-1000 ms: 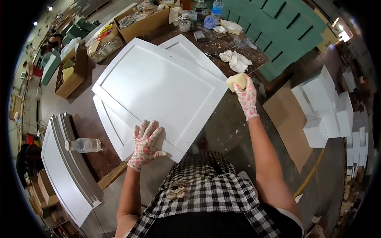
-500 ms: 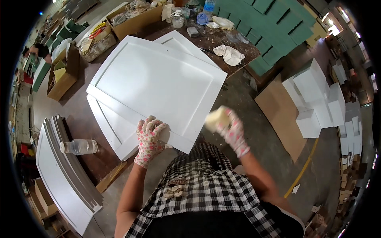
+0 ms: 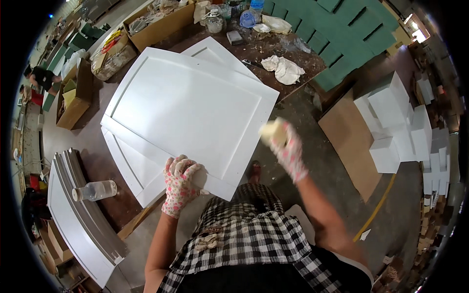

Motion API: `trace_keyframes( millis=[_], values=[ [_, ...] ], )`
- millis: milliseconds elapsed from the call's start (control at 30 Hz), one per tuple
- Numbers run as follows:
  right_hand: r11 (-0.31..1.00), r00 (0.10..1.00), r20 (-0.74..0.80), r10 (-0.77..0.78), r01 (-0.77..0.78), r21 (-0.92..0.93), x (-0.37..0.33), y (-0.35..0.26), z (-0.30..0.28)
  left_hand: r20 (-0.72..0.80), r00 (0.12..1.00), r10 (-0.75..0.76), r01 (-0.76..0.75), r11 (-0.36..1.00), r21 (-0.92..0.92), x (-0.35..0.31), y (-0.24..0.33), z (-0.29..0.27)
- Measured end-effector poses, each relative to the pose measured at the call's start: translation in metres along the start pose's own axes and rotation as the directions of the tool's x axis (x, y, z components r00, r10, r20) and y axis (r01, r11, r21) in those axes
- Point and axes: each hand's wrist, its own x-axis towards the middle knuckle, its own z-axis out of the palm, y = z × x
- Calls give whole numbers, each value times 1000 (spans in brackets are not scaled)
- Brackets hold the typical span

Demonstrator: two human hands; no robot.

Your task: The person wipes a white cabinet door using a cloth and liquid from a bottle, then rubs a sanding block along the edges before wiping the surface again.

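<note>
A white framed panel (image 3: pixel 190 112) with a curved far-left edge lies tilted across the worktable, its near corner jutting past the table edge. Under it, turned at an angle, is a second white panel (image 3: pixel 129 163). My left hand (image 3: pixel 181 185), in a white glove with pink flowers, grips the upper panel's near edge, fingers curled over the top. To the right of the panel, my right hand (image 3: pixel 289 154), gloved alike, holds a pale yellow, sponge-like block (image 3: pixel 272 132) in the air, apart from the panel. Motion blurs this block a little.
Several curved white panels (image 3: pixel 78 219) are stacked at left, with a clear bottle (image 3: pixel 95 191) on top. Cardboard boxes (image 3: pixel 75 97), a white rag (image 3: pixel 283 70) and jars (image 3: pixel 214 22) stand around the table (image 3: pixel 293 93). Green blocks (image 3: pixel 337 29) and white boxes (image 3: pixel 391 122) rise at right.
My right hand has lifted slightly, carrying the block up and to the right, farther from the panel's edge. My left hand keeps its grip. The view has shifted a little.
</note>
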Motion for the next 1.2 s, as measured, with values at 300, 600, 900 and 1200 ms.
trace_keyframes(
  millis=[300,600,900,1200],
  values=[
    [993,998,70,2,-10,119,-2,8,-19,0,999,-48,48,999,8,36,22,24],
    [963,855,443,-269,230,142,-89,7,-13,-46,998,-35,35,999,6,46,22,39],
    [987,971,180,-160,158,25,42,31,-17,-36,999,-35,32,995,-92,50,25,33],
    [1000,982,-189,30,-29,8,221,96,-37,-7,999,-45,44,996,-73,51,27,26]
  ],
)
